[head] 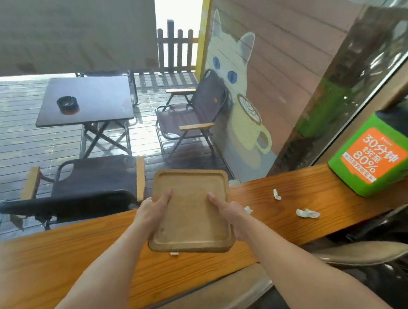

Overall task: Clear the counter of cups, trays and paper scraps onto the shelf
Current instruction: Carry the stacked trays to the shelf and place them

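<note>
Holds wooden tray [190, 208] at frame centre, over the worktop [56, 264]; clamps left grip [151, 213] and right grip [227, 213] on its opposite edges, thumbs on top. Shows paper scraps [307, 213] lying right of centre on the worktop.

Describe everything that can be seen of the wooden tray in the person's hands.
The wooden tray is a light brown rectangle with rounded corners and a low raised rim around a flat, empty inside. It is held above the orange-brown counter, its far end over the counter's outer edge. The left hand grips its left side and the right hand its right side, thumbs lying on top. A second edge shows under its near rim, perhaps another tray.
</note>
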A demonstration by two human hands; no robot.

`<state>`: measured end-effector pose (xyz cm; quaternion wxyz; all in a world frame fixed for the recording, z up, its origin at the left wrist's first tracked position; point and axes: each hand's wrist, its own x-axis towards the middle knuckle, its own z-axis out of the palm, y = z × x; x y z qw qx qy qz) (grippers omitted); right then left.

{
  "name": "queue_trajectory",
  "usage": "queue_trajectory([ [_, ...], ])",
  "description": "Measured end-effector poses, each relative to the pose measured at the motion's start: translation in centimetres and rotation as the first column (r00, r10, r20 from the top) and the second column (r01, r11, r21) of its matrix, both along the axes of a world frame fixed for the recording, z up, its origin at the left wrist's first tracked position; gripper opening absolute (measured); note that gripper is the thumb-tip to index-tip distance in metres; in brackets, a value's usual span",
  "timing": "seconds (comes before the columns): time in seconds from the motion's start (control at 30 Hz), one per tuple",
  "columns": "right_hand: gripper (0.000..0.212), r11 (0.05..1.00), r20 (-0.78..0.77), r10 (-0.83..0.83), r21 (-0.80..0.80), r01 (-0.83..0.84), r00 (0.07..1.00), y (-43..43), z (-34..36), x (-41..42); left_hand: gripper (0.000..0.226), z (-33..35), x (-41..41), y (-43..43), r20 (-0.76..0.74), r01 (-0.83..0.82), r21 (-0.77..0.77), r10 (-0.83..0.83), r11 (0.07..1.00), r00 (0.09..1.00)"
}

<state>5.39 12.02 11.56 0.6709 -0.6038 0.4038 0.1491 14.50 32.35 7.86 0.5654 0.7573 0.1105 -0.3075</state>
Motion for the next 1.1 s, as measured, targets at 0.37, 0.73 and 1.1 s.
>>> queue_trajectory([
  [0.37,0.082,0.98,0.057,-0.168,-0.097,0.173,0.984,-6.7,4.1,-6.0,0.096,4.3,-1.2,-9.7,0.137,0.216,0.228,-0.251,0.949,0.958],
  [0.73,0.055,0.913,0.244,-0.365,-0.096,0.397,0.898,-20.2,8.5,-17.8,0.082,10.1,-8.9,-25.7,0.143,0.383,-0.045,-0.373,0.923,0.917],
  [1.1,0.048,0.786,0.261,-0.594,-0.008,0.618,0.761,-33.8,9.1,-36.7,0.067,11.9,-25.8,-42.8,0.198,0.61,-0.147,-0.582,0.778,0.789],
])
